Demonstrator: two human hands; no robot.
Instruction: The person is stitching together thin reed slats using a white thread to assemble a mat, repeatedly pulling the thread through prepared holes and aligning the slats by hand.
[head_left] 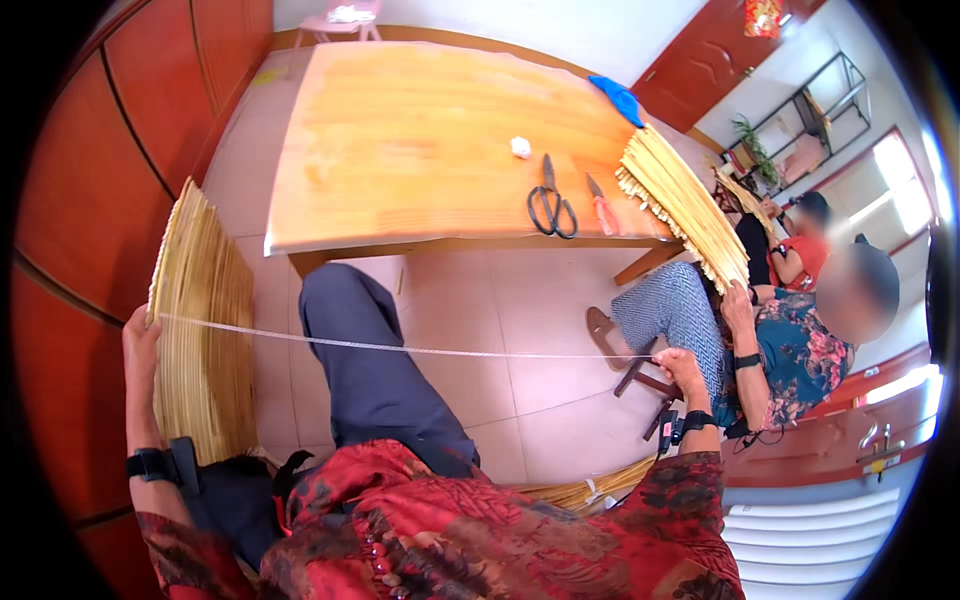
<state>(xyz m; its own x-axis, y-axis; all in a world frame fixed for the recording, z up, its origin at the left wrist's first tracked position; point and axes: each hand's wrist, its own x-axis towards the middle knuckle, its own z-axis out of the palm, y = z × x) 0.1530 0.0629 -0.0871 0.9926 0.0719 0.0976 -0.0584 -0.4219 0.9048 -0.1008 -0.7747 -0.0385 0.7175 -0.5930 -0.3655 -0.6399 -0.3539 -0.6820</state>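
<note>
My left hand (140,345) grips the edge of a woven mat of yellow straw stalks (200,330) standing upright at my left. A thin white string (400,348) runs taut from the mat across my lap to my right hand (680,368), which pinches its end. Both wrists wear black bands. My legs in blue-grey trousers (360,370) stretch toward the table. More straw stalks (590,490) lie low by my right side.
A wooden table (420,150) ahead holds black scissors (551,200), a small red-handled tool (602,207), a white scrap (520,147) and a blue cloth (618,98). A seated person (790,340) at right works another straw mat (685,205) leaning on the table. Red-brown cabinets stand left.
</note>
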